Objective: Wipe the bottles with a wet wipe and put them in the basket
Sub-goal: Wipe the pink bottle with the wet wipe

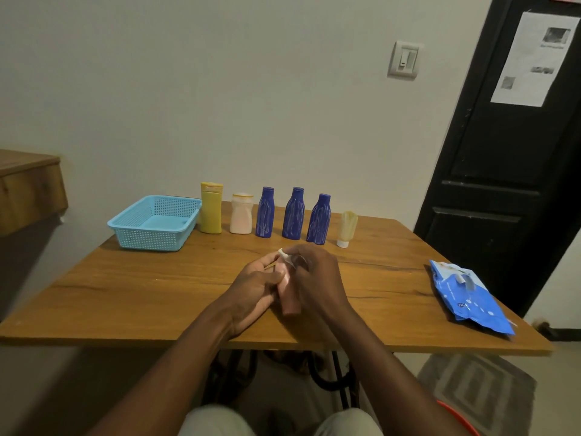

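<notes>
The pink bottle [288, 298] is held between both hands over the table [125, 294]. The left hand [253, 289] cradles it with fingers curled round its side, and the right hand [317, 278] closes over its upper end with the wipe [284, 255] bunched beneath, a white corner poking out just past the grip. So the step is wiping, and probably of the first bottle, since the basket [125, 222], well off to the far left of the hands, looks bare inside. Beyond the grip stands the row yet to do: yellow bottle [211, 210], pale bottle [241, 217], three blue bottles [293, 215], a tube [345, 228]. The pack [468, 297] lies well right. Next, I'd judge, the rest of the bottle's body needs rubbing; then one hand must let go so the other can carry it forward and left, clear of the row, into the basket.
</notes>
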Motion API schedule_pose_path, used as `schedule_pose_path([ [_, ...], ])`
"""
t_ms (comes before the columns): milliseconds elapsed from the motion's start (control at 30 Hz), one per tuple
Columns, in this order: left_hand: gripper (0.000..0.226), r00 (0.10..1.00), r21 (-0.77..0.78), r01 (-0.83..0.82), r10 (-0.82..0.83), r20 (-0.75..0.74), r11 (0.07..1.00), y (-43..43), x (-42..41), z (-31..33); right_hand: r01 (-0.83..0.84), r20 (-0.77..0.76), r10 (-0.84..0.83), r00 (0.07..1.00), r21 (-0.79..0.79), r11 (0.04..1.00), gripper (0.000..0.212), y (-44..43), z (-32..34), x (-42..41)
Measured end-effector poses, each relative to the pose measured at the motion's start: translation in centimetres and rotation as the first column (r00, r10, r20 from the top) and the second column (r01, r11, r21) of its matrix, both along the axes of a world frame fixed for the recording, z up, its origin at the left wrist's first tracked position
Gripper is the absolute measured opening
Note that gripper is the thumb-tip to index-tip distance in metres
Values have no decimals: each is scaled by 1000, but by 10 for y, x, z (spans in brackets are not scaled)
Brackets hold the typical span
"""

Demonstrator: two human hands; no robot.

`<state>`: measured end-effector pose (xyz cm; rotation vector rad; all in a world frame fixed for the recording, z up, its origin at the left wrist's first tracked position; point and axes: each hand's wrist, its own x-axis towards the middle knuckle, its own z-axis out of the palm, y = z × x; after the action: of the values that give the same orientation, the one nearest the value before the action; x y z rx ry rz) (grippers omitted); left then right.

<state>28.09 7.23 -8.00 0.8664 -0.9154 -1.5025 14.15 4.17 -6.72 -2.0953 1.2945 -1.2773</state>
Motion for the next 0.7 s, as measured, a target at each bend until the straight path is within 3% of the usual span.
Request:
schedule_pose_path([
  [167, 80, 996, -29, -32, 34, 77, 999, -2, 1, -2, -113, -358, 36, 933, -197, 974, 25, 3, 8, 0],
  [467, 79, 993, -62, -86, 90, 71, 994, -2, 2, -4, 2, -261, -43, 964, -154, 988, 38, 4, -8, -10],
  [700, 77, 989, -59, -131, 135, 65, 990, -6, 4, -6, 18, -171, -25, 985, -46, 999, 31, 34, -24, -24],
])
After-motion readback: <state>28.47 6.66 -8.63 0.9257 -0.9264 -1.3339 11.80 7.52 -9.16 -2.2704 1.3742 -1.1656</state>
